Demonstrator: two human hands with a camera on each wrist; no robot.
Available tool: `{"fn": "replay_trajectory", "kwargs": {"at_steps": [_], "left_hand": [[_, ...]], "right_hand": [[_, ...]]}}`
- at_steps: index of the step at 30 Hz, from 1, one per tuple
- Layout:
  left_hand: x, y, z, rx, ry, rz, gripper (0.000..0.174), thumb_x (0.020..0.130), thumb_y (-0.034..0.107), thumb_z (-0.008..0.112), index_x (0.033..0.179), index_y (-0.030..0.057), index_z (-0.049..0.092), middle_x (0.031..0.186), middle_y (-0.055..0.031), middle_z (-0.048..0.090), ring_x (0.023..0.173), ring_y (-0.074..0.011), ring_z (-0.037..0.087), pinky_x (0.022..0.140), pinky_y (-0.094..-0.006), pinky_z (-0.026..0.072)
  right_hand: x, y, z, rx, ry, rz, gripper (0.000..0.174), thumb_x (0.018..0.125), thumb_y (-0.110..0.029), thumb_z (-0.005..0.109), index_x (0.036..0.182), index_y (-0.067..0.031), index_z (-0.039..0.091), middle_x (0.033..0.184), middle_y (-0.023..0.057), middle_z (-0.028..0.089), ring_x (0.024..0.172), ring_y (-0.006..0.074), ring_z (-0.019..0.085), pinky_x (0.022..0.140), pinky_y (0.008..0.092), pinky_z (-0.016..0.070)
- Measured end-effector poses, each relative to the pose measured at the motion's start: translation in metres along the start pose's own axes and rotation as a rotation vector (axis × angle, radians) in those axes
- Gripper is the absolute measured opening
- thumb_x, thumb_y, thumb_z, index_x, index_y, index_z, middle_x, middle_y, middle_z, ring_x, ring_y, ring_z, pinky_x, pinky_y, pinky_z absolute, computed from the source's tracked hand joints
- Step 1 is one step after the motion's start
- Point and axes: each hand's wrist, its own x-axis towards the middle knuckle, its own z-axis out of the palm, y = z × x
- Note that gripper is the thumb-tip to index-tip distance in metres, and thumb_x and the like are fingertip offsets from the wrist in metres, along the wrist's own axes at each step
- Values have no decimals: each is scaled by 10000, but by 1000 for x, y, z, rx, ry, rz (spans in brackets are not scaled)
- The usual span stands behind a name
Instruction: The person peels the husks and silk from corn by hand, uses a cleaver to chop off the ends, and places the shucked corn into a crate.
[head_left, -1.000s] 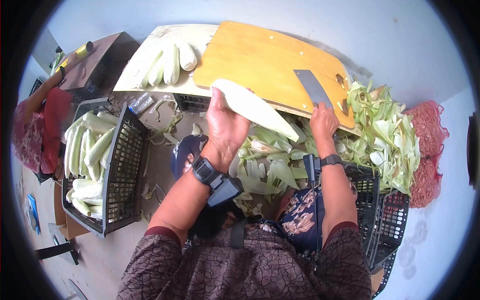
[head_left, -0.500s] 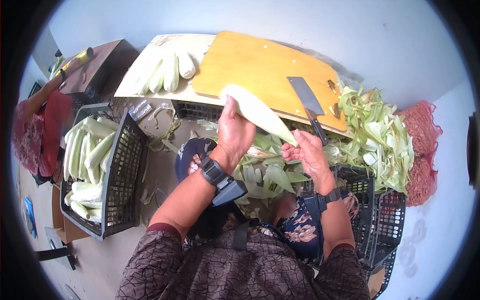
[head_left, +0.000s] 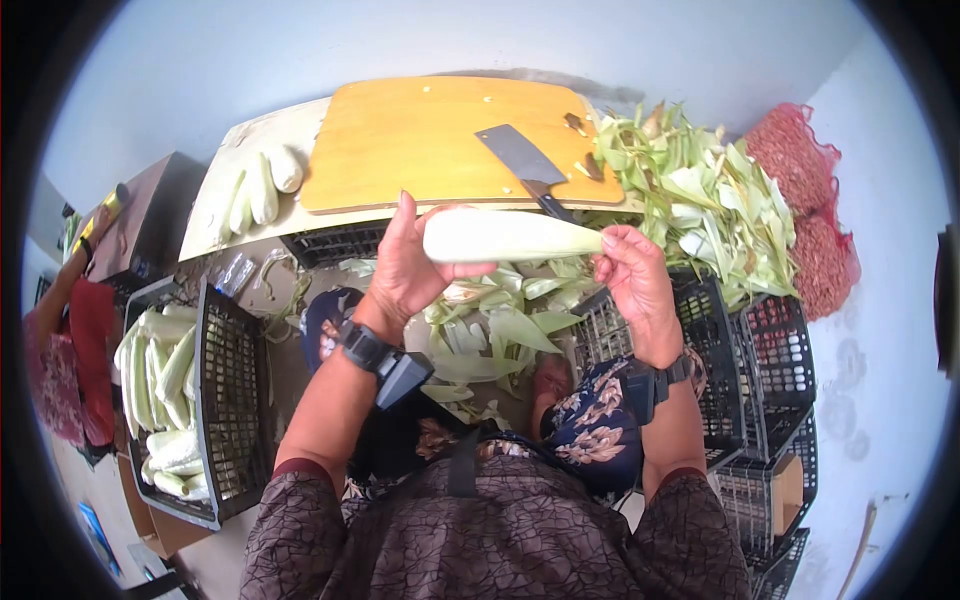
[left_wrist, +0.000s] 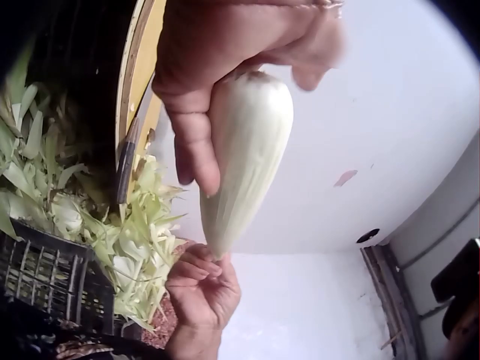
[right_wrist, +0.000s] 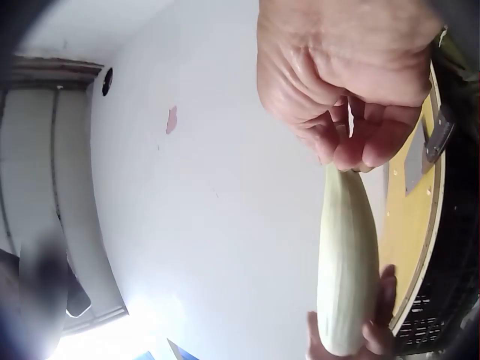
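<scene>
Corn (head_left: 510,236) is held nearly level in the air just this side of the table (head_left: 208,215), thick end left, thin end right. On that table, set along a wall, lies a yellow board (head_left: 390,145). Part of another person (head_left: 95,345), in red, shows at far left.

A heap of husks (head_left: 715,205) crowds the board's right end; more cover the floor below the corn, between the knees. To the left stands a black crate (head_left: 232,390) of pale ears (head_left: 165,365), with black crates (head_left: 765,405) at the right too. Red net sacks (head_left: 800,165) stand beyond the heap. A few loose ears (head_left: 262,190) lie left of the board.

Lying on the board, a knife (head_left: 520,157) juts its handle over the near edge, close behind the corn. The left grip (head_left: 405,262) cradles the thick end, thumb raised apart, fingers stretched beneath; the right grip (head_left: 632,268) pinches the thin tip. Brown scraps (head_left: 592,167) lie beside the knife.
</scene>
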Motion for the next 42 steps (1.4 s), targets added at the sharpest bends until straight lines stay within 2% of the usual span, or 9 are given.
{"fn": "replay_trajectory", "kwargs": {"at_steps": [3,5,6,7,10,13,18,26,42], "left_hand": [[2,-12,5,132,-26,-257,582,880,509,422,1187,14,445,1150,-182,520,996,-340,570,727,-405,549],[-1,-17,10,272,-62,-380,691,840,508,486,1275,-12,351,1136,-218,516,1051,-397,527,747,-414,543],[-3,-16,17,262,-70,-406,700,810,414,571,1302,-19,325,1139,-193,524,1031,-335,549,763,-384,534],[-3,-19,17,265,-68,-412,700,810,414,571,1302,-19,325,1139,-193,524,1031,-335,549,763,-384,534],[-2,-32,20,511,-46,-358,670,698,151,689,1269,-35,392,1136,-85,549,999,-153,536,892,-274,412],[-4,-36,32,726,-10,-338,645,677,115,704,1242,-34,431,1115,-68,558,1019,-138,516,909,-254,376],[-4,-45,25,937,93,-274,575,696,-44,651,1230,-21,437,1036,-42,551,905,-102,528,784,-235,461],[-3,-56,4,1135,156,-22,568,681,-46,669,1196,-16,432,1059,-62,526,964,-131,510,814,-267,459],[-4,-60,-3,1386,135,117,586,631,16,729,1158,17,473,1051,-84,504,967,-169,519,848,-292,446]], "right_hand": [[0,-8,-9,-16,14,-41,104,800,-57,607,888,-6,584,714,57,594,556,101,547,520,218,469],[4,-9,-14,-12,29,-56,111,801,-50,606,898,-2,584,737,48,593,563,96,542,522,213,464],[5,-11,-14,-39,42,-75,130,804,-52,600,918,4,575,742,44,589,562,96,544,527,216,464],[6,-11,-14,-66,55,-91,149,807,-54,594,939,10,567,746,40,585,560,96,546,532,218,465],[4,-15,-3,-65,71,-128,168,809,-65,598,952,17,566,773,44,591,572,92,549,535,215,469],[4,-15,3,-184,120,-118,174,816,-93,607,946,17,566,770,48,595,582,89,550,540,211,473],[2,-14,1,-332,194,11,193,830,-144,612,932,14,569,754,57,601,585,88,551,527,203,468],[2,-4,8,-431,96,172,181,828,-154,613,808,25,592,676,65,603,537,83,557,464,198,449],[0,2,12,-489,71,155,119,813,-68,557,797,45,590,673,96,618,519,102,566,458,210,451]]}}
